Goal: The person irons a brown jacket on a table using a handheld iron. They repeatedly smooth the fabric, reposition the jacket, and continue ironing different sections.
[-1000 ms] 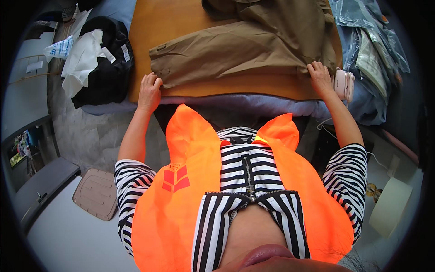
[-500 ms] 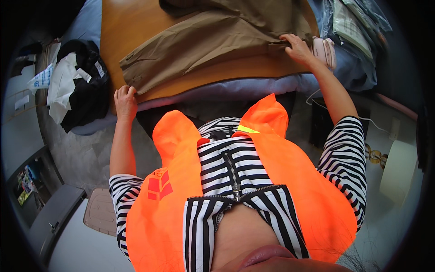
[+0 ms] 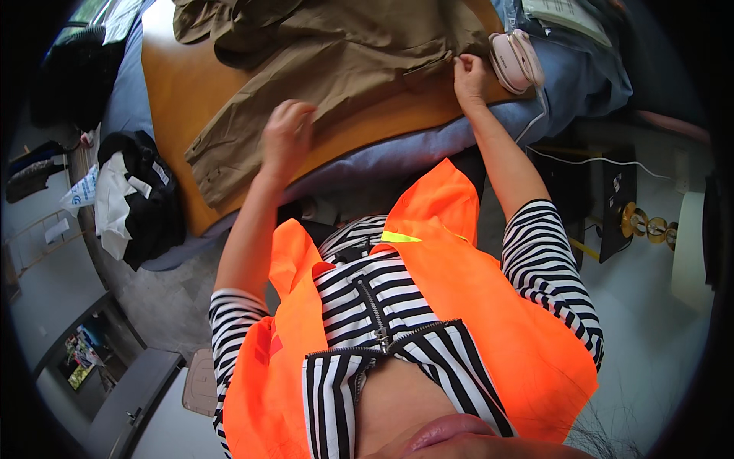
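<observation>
Head view, the only view available. I stand at an orange-topped table (image 3: 172,92) with a brown garment (image 3: 344,69) spread across it. The garment covers most of the top, with one narrow end lying near the front left edge and a bunched portion at the far side.

My left hand (image 3: 287,138) is loosely curled, fingers bent down onto the near fold of the brown garment. Whether it has cloth pinched or only rests on it I cannot tell; the picture is slightly blurred there. My right hand (image 3: 468,76) lies at the garment's right edge, fingers together and pressing or pinching the cloth at a seam. The two hands are well apart, both on the same garment.

Risks as I judge them:
- The narrow end sits close to the table's front edge. A pull from my left hand toward me could drag it over the edge toward the floor.
- A pale pink object (image 3: 514,60) lies just beside my right hand, on blue fabric (image 3: 581,84). A sweep of that hand to the right could knock it off.
- If my hands pull unevenly, the fold could skew and the bunched far portion could crease further.
- A pile of black and white clothes (image 3: 134,203) sits below the table's left end; a slipped garment could land among it.
</observation>
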Demonstrator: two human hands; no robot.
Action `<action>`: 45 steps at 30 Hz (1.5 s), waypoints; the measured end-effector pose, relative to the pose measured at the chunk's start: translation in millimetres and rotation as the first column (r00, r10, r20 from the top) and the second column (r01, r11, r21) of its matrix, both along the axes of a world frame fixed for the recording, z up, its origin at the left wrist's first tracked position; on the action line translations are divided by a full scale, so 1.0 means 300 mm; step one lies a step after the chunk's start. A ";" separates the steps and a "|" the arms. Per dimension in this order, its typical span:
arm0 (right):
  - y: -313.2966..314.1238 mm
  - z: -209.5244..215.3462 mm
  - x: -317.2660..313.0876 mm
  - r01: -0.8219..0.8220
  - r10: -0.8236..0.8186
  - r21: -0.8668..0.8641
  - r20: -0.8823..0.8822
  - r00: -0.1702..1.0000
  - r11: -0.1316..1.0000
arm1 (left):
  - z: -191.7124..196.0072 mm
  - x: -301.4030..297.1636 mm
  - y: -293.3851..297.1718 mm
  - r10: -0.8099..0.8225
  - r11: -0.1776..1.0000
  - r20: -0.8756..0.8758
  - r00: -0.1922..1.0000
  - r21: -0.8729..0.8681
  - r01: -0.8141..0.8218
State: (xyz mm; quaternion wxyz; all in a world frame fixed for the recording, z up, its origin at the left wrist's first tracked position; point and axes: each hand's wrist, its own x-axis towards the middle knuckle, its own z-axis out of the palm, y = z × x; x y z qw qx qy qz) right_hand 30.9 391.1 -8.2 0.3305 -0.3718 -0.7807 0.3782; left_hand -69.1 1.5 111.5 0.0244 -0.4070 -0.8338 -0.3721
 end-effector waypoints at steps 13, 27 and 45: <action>-0.002 0.016 -0.054 -0.003 -0.128 -0.731 -0.123 0.984 0.682 | -0.286 0.038 0.410 0.030 0.962 -0.197 0.980 -0.260 -0.081; -0.017 0.105 0.029 -0.317 0.323 0.063 -0.183 0.928 0.946 | -0.213 0.044 0.603 -0.060 0.998 0.226 0.972 0.017 0.058; -0.060 0.121 -0.049 -0.424 0.395 0.569 0.182 0.901 0.705 | -0.312 0.060 0.630 -0.006 0.995 -0.132 0.991 -0.103 -0.008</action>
